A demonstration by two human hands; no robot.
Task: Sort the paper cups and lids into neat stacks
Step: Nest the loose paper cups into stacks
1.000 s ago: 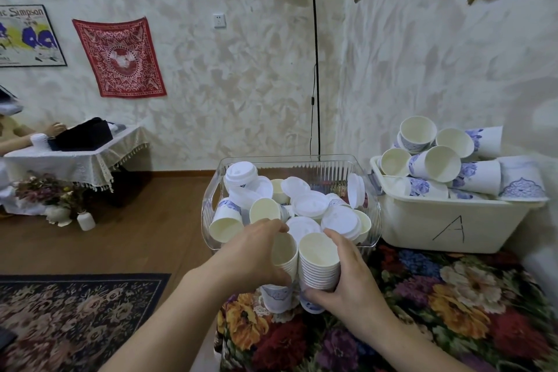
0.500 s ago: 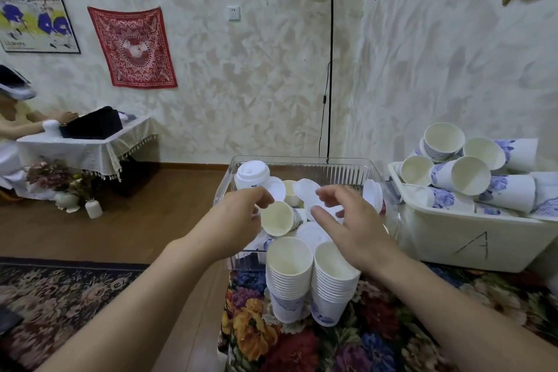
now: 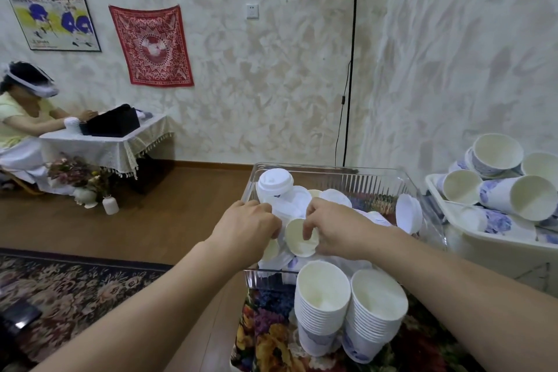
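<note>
A clear plastic bin (image 3: 422, 205) on the table holds loose white lids and paper cups. Both my hands reach into its near left part. My left hand (image 3: 246, 228) has its fingers curled among the lids and cups at the bin's left side; what it holds is hidden. My right hand (image 3: 335, 228) pinches the rim of a paper cup (image 3: 299, 238) lying on its side, mouth toward me. A lidded cup (image 3: 274, 183) stands at the bin's far left corner. Two nested cup stacks (image 3: 323, 305) (image 3: 376, 314) stand in front of the bin.
A white tub (image 3: 483, 248) at the right is heaped with blue-flowered cups. The table wears a dark floral cloth (image 3: 271, 338). A floor lamp (image 3: 350, 69) stands behind the bin. Far left, a person sits at a small covered table (image 3: 99, 145).
My hands left the two cup stacks and moved forward into the clear bin. The right hand now pinches a cup lying on its side; the camera has shifted closer and left.
</note>
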